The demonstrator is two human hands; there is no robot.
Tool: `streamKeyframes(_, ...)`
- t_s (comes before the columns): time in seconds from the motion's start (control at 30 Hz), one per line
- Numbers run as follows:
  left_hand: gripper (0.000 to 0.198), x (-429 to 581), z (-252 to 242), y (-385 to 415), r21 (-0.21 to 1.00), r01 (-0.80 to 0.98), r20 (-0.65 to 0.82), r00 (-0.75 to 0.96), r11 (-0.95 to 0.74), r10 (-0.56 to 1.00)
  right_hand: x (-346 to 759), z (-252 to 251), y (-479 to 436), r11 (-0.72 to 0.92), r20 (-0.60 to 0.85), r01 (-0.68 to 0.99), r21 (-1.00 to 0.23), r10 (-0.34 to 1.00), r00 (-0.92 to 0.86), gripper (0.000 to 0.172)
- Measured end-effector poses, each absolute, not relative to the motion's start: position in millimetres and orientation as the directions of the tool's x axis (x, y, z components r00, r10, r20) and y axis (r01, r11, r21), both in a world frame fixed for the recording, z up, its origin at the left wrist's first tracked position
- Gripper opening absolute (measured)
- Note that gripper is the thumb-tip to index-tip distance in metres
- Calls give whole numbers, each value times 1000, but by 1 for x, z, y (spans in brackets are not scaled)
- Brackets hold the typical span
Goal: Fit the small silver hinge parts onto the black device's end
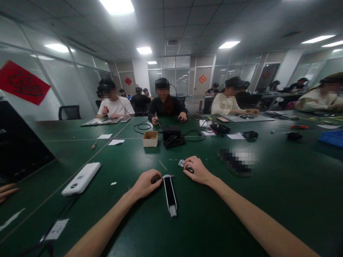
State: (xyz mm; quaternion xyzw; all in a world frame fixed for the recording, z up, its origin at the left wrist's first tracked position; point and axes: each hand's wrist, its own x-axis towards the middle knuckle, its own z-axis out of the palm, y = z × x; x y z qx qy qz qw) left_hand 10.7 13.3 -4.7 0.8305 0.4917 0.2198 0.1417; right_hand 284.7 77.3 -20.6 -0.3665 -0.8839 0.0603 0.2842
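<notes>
A slim device (pixel 169 194) with a black face and a white frame lies lengthwise on the green table. Just left of its far end rests my left hand (pixel 147 183), fingers curled in and the thumb beside the frame. What those fingers hold, if anything, is hidden. On the other side, my right hand (pixel 198 170) is closed over a small dark piece with a silvery edge (pixel 190 169), partly covered by the fingers. A small white patterned piece (pixel 181 163) lies by the right fingertips.
A white power bank (pixel 81 179) with a cable lies at left, near a black panel (pixel 21 142). Ahead stand a small open box (pixel 150 139) and a black device (pixel 173 135) with cables. A blue tray (pixel 332 137) sits at right. Several people work across the table.
</notes>
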Motion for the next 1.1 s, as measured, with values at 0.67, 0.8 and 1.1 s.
streamKeyframes(0.67, 21, 9, -5, 12, 461, 752, 219, 419, -471, 881, 309, -37, 119, 385, 358, 781, -492, 907, -222, 25)
streamKeyframes(0.8, 23, 10, -4, 12, 443, 755, 227, 426, -483, 876, 305, -37, 125, 469, 321, 786, -403, 877, -358, 28)
streamKeyframes(1.1, 27, 10, -6, 14, 420, 745, 267, 445, -519, 855, 304, -39, 128, 512, 345, 791, -334, 848, -403, 25)
